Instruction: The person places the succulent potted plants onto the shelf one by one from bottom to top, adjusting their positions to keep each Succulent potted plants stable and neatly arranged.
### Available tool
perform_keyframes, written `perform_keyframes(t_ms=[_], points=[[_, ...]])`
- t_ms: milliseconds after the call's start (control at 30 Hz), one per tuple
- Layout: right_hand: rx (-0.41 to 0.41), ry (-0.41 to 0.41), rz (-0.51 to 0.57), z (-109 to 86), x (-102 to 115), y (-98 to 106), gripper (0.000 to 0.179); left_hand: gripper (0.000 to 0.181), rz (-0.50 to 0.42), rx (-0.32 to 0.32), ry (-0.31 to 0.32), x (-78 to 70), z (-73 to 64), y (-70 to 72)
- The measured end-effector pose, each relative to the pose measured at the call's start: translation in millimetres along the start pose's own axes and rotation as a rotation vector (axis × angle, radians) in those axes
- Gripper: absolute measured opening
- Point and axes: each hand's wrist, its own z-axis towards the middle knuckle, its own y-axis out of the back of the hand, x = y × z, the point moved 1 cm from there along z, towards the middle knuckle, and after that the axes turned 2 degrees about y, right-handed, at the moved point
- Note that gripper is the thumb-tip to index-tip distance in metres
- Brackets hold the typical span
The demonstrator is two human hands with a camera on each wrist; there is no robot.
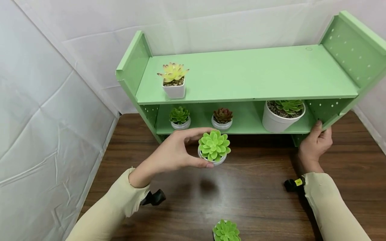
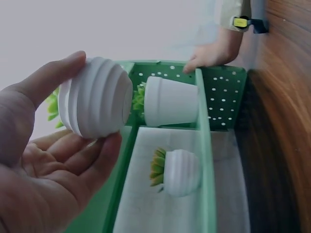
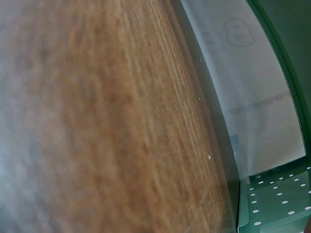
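My left hand holds a bright green potted succulent in front of the lower shelf board, above the table. In the left wrist view, thumb and fingers span its ribbed white pot. My right hand grips the lower right side of a green two-tier shelf, thumb on the panel's front edge. On the lower board stand a green succulent, a reddish succulent and a larger white pot with a green plant. The right wrist view does not show the right hand's grip.
A yellow succulent in a square white pot stands on the top board's left. Another bright green succulent sits on the wooden table at the near edge of view. White sheeting hangs behind and to the left.
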Motion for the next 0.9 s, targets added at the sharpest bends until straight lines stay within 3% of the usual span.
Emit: perform_keyframes(t_ms=[567,900], points=[[0.0,-0.003,-0.015,1.5,-0.3,1.2,0.024,0.077,0.075,-0.211,0.1,-38.9,23.3,12.6],[0.012,0.002,-0.026,-0.1,0.1,1.4,0.025,0.08,0.041,-0.336,0.07,-53.3,43.3,13.5]])
